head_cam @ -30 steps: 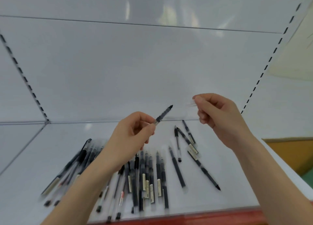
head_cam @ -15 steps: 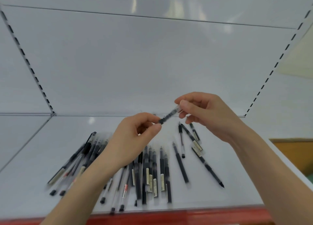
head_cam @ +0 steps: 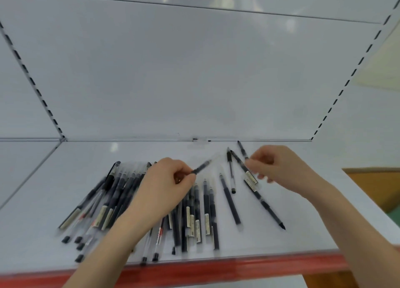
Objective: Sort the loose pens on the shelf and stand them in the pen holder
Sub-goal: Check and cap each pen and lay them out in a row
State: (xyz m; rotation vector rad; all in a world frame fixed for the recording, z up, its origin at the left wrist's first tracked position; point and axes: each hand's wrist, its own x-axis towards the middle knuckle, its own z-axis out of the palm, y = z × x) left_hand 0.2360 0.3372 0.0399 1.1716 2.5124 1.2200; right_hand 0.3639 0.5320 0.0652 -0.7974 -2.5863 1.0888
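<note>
Many black pens lie loose on the white shelf (head_cam: 303, 229): a fanned pile (head_cam: 104, 203) at the left, a tidy row (head_cam: 205, 214) in the middle, and several apart at the right (head_cam: 230, 201). My left hand (head_cam: 166, 188) hovers over the middle row, pinching one pen (head_cam: 203, 166) by its lower end. That pen's clear-capped tip points up and to the right. My right hand (head_cam: 281, 170) hangs just above the right-hand pens (head_cam: 251, 179), blurred, fingers loosely curled, with nothing seen in it. No pen holder is in view.
The shelf has a red front edge (head_cam: 227, 268) and a white back panel (head_cam: 184, 82). Slotted uprights (head_cam: 32, 82) run along both sides. A wooden surface (head_cam: 376, 186) shows beyond the shelf's right end.
Both hands have dropped closer to the shelf. My right hand let go of the held pen's tip and moved right, over the right-hand pens. The left hand keeps hold of the pen.
</note>
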